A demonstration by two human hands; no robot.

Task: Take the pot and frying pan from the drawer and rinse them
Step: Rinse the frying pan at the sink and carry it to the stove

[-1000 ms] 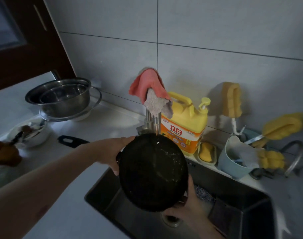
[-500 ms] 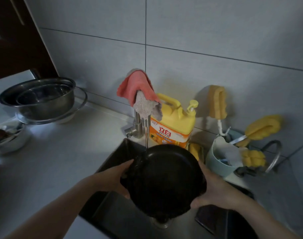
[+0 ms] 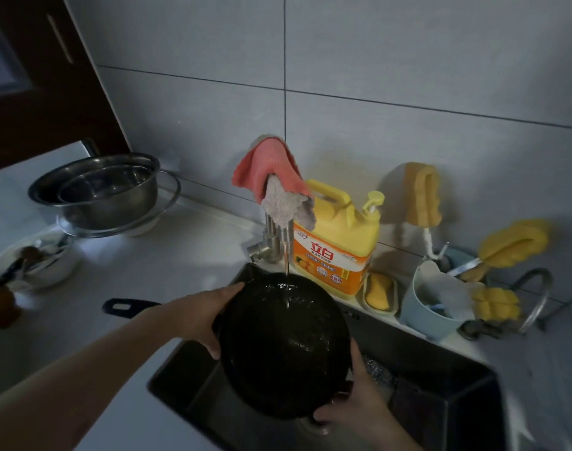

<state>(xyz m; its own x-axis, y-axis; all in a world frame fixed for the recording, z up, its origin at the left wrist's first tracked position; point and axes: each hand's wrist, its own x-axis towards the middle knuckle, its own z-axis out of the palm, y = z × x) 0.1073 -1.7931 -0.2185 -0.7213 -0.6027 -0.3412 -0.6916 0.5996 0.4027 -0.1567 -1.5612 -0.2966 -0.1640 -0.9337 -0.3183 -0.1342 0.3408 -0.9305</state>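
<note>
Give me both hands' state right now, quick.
Left hand: holds the black pan's left rim under the running tap.
Right hand: holds the pan's lower right edge.

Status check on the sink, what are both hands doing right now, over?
Left hand and right hand both grip the black pan over the sink. Tap water hits its upper part. Nothing in the way.
</note>
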